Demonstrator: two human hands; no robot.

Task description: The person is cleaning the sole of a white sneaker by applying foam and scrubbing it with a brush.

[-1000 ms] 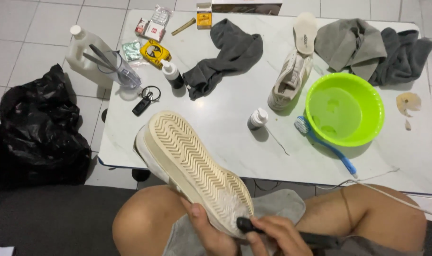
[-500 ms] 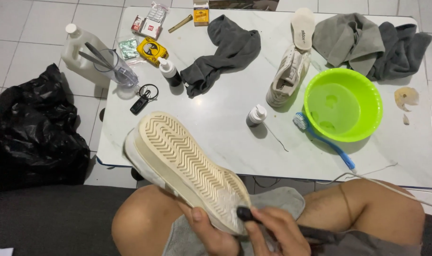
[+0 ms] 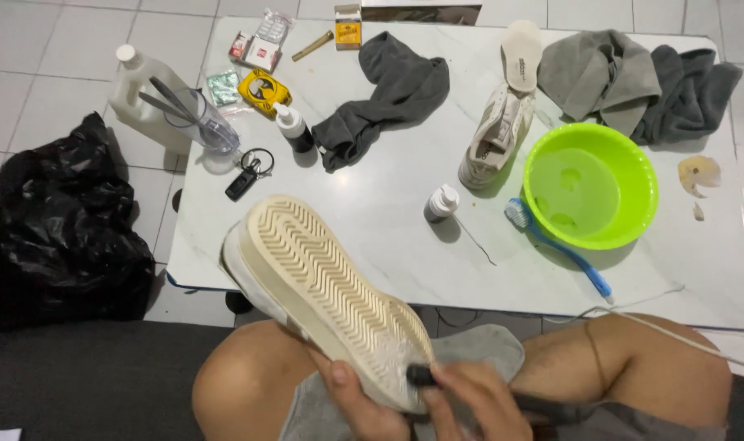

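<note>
A white sneaker lies sole-up over my lap, its cream ribbed sole facing me. My left hand grips its heel end from below, thumb on the edge of the sole. My right hand is closed around a black pen-like tool whose tip touches the heel of the sole. A grey cloth is spread across my thighs beneath the shoe.
The white table carries a second sneaker, an insole, a green basin, a blue brush, two small bottles, grey cloths, keys, a cup and small packets. A black bag sits on the floor at left.
The sneaker has shifted slightly left and down in my lap. Both hands keep the same grip at the heel.
</note>
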